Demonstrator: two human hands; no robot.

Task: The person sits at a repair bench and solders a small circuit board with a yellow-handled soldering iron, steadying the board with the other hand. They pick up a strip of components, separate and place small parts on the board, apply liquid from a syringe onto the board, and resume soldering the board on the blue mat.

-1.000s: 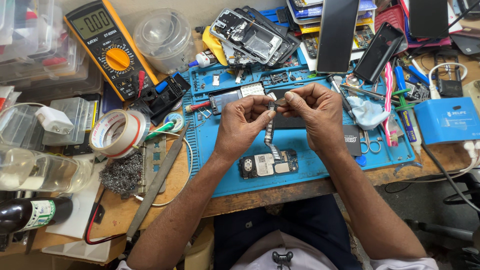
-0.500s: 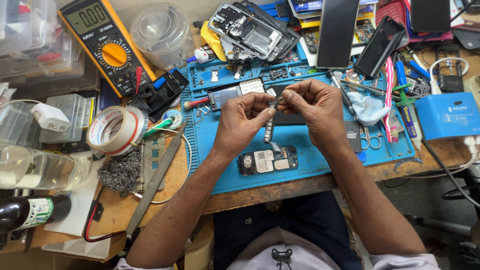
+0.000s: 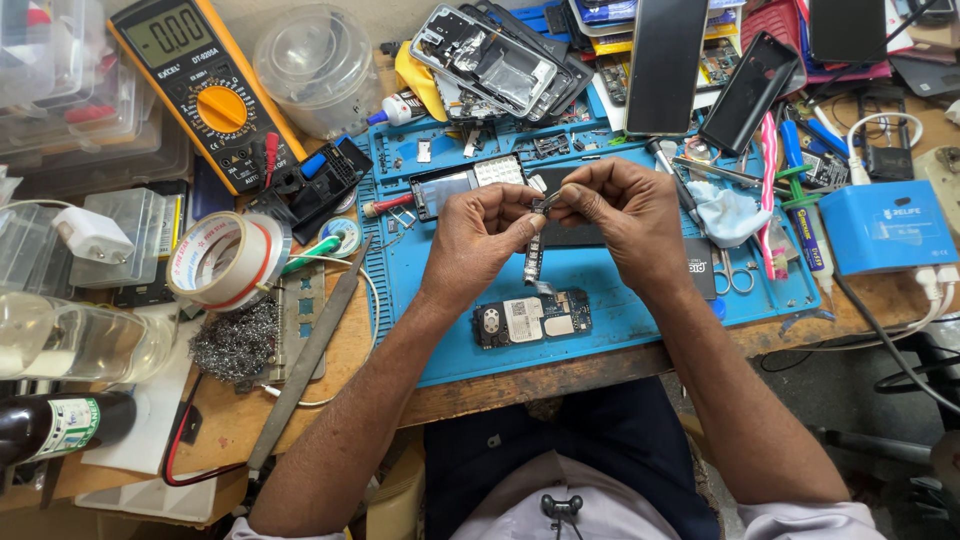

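My left hand (image 3: 478, 238) and my right hand (image 3: 618, 212) meet above a blue work mat (image 3: 600, 300), both pinching a small phone part with a thin ribbon strip (image 3: 533, 260) that hangs down between them. Directly below the hands an opened phone circuit board (image 3: 532, 320) lies flat on the mat. A dark phone screen (image 3: 450, 187) lies on the mat just behind my left hand. The exact shape of the pinched part is hidden by my fingertips.
A yellow multimeter (image 3: 205, 90) and a clear plastic lid (image 3: 315, 65) sit at the back left. A tape roll (image 3: 225, 260), steel wool (image 3: 235, 340), a metal bar (image 3: 310, 365) and bottles (image 3: 60, 345) crowd the left. Phone frames (image 3: 500, 60), tools (image 3: 800, 200) and a blue box (image 3: 885, 225) lie behind and right.
Both hands stay together on the small part with only slight finger shifts. The view has drifted a little; nothing on the mat has moved.
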